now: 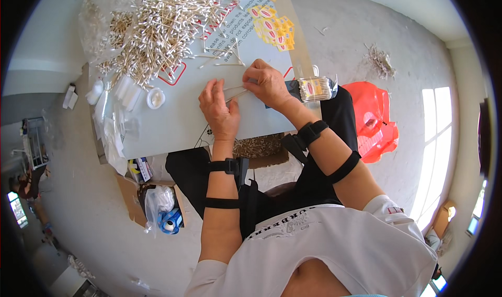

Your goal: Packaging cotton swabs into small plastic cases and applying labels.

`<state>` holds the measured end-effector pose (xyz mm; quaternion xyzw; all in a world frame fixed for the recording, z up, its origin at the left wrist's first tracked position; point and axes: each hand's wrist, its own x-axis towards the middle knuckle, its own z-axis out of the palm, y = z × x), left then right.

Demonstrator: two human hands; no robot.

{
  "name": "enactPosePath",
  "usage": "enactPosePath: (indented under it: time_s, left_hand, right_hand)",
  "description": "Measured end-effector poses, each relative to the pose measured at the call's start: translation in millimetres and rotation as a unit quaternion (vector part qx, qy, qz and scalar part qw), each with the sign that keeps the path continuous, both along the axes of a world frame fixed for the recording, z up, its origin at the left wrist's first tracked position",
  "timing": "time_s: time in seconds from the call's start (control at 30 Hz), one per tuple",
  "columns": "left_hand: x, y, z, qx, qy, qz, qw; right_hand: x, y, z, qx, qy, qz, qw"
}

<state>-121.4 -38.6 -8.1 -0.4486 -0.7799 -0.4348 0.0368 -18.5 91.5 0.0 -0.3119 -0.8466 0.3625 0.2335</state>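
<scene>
Several cotton swabs [237, 94] stretch between my two hands above the near part of the table. The fingers of my left hand [219, 111] are curled round their left ends. From the other side my right hand [266, 85] pinches the sticks, thumb against fingers. How many swabs there are is hard to make out. Beyond my hands lies a large heap of loose cotton swabs [157, 33], with a few strays [222, 56] scattered toward me. At the table's right edge, by my right wrist, rests a clear pack of cotton swabs [316, 89] with a yellow label.
Yellow-and-white labels [274, 30] lie at the far right of the table [178, 129]. A small round white tub [156, 98] and clear plastic bags [112, 135] are at the left. Below stand a cardboard box [130, 203] and a box of swabs [259, 148]; a red bag [371, 122] lies right.
</scene>
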Motion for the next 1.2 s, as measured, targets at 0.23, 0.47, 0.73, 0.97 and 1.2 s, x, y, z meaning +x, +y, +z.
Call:
enactPosePath:
  time_s: [0.23,0.47,0.73,0.97,1.2]
  left_hand:
    - [-1.5,-1.3,-3.2,-0.056,0.034,-0.035,0.997]
    - [-0.4,-1.3,0.1,-0.028,0.024,-0.015,0.999]
    - [-2.2,-2.3,-1.1,-0.037,0.026,-0.026,0.999]
    - [0.7,-0.5,0.9,-0.032,0.012,-0.027,0.999]
    - [-1.5,-2.3,-1.0,-0.018,0.0,-0.024,1.0]
  right_hand:
    - [-32.6,18.8,3.5,0.147,0.029,-0.026,0.988]
    - [-17.8,5.1,-1.0,0.111,0.003,0.055,0.992]
    - [-12.3,14.5,1.4,-0.095,0.097,-0.061,0.989]
    - [-22.4,30.8,-5.7,-0.073,0.098,-0.143,0.982]
    - [-30.7,30.0,10.1,0.01,0.012,-0.09,0.996]
